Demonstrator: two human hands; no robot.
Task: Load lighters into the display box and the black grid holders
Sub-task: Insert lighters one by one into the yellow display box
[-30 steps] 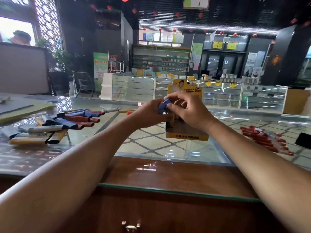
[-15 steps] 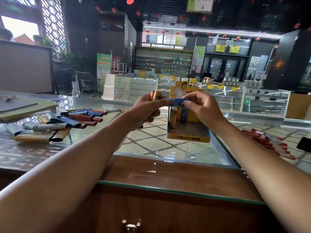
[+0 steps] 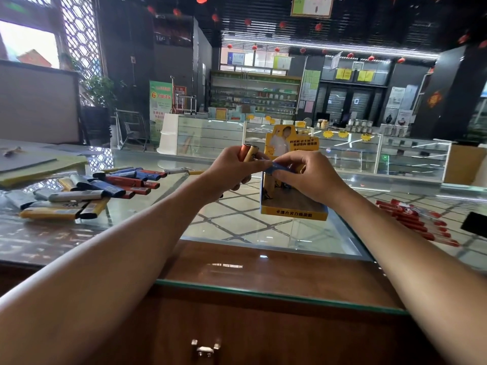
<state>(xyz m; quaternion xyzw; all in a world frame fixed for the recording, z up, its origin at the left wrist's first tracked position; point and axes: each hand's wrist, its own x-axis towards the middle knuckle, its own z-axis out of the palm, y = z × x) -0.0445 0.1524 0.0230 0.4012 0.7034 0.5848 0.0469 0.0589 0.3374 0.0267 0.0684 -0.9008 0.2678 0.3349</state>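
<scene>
Left hand grips two upright lighters while right hand pinches a blue lighter above the display box

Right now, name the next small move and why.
Probably tip the blue lighter upright and lower it into the display box: the right hand pinches it level above the box's mostly bare floor; the left hand grips two more lighters.

Arms outstretched; left grip clutches lighters, right grip pinches blue lighter.

The right hand has drawn the blue lighter sideways from the lighters in the left hand.
</scene>
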